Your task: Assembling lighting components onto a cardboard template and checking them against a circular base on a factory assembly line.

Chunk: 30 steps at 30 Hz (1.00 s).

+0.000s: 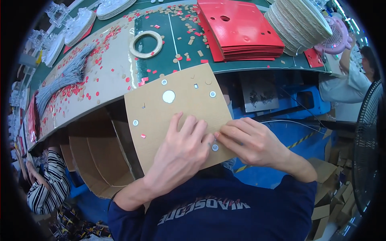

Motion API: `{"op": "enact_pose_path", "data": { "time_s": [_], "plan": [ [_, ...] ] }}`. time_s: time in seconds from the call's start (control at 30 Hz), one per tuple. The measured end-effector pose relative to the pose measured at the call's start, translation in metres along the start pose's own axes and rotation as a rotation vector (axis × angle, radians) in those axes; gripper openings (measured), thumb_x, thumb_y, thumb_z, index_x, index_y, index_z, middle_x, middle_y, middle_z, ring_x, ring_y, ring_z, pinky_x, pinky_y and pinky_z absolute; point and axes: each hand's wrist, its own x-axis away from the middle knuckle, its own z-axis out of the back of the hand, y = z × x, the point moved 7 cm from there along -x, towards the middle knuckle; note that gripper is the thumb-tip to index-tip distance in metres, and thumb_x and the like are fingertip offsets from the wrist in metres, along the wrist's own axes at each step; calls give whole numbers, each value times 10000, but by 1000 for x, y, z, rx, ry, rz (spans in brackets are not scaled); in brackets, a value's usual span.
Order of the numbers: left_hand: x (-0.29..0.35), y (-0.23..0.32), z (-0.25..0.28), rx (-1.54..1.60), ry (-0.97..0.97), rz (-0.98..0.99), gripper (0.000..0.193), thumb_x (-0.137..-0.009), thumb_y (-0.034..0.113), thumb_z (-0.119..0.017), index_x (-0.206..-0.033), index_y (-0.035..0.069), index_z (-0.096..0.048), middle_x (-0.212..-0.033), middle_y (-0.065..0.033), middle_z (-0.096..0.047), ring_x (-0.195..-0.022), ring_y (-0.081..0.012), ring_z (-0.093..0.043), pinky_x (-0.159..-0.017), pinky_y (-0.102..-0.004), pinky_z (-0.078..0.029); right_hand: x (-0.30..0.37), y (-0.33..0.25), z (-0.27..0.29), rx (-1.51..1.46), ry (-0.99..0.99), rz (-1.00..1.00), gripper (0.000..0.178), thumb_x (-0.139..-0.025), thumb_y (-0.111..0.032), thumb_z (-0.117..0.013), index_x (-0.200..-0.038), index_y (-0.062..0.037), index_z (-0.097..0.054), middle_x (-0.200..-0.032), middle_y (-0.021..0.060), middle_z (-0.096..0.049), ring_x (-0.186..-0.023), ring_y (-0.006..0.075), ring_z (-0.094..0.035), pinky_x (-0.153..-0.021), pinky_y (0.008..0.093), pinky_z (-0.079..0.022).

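A square brown cardboard panel (161, 124) lies tilted over my lap, its far edge against the table. It has a round cut-out (169, 96), several round metal fasteners and small slots. My left hand (181, 144) rests on the panel, fingers bent, forefinger curled inward towards the right hand. My right hand (253, 142) is over the panel's right edge, thumb and fingertips pinched together. The fingertips of both hands nearly meet just above a metal fastener (215, 148). What they pinch is hidden. A small red scrap (143, 136) lies on the panel.
Red punched sheets (245, 36) are stacked on the green table beside a large cord spool (299, 26). A tape roll (146, 44), grey wire ties (66, 80) and scattered scraps lie leftward. An open carton (100, 152) stands below. Two other people sit at the sides; a black fan (368, 148) is right.
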Motion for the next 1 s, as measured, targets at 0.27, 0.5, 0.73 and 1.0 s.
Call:
{"op": "enact_pose_path", "data": {
  "time_s": [0.27, 0.5, 0.73, 1.0],
  "plan": [
    [8, 1, -3, 85, 30, -81, 191, -668, 95, -672, -834, 7, -640, -908, -106, -560, -967, -290, -581, -959, -455, -513, 5, -2, -6, -107, 79, -118, 735, -655, -475, -881, -1134, 55, -710, -1205, 151, -667, -1029, 285, -657, -839, 380, -573],
    [58, -34, 12, 297, 200, 114, 181, -602, -33, -705, -719, -5, -570, -978, -123, -637, -1087, -345, -660, -1020, -561, -495, 19, 12, -5, -98, 110, -217, 746, -625, -476, -888, -1147, 29, -716, -1190, 136, -694, -1016, 278, -667, -834, 379, -587],
    [74, -43, 8, 497, 399, 168, 177, -690, -64, -726, -726, -9, -561, -1027, -142, -625, -1189, -392, -625, -1122, -662, -366, -30, -19, -13, -399, 125, -170, 526, -722, -217, -879, -1188, -33, -720, -1089, 117, -698, -941, 253, -670, -812, 355, -540],
    [126, -59, -3, 691, 920, 281, 351, -748, 256, -780, -980, 29, -649, -1047, -159, -664, -1125, -404, -656, -1120, -638, -373, -48, -14, -19, -388, 317, -280, 366, -652, 90, -733, -982, -52, -805, -816, 61, -688, -689, 199, -657, -575, 302, -514]
  ]
}}
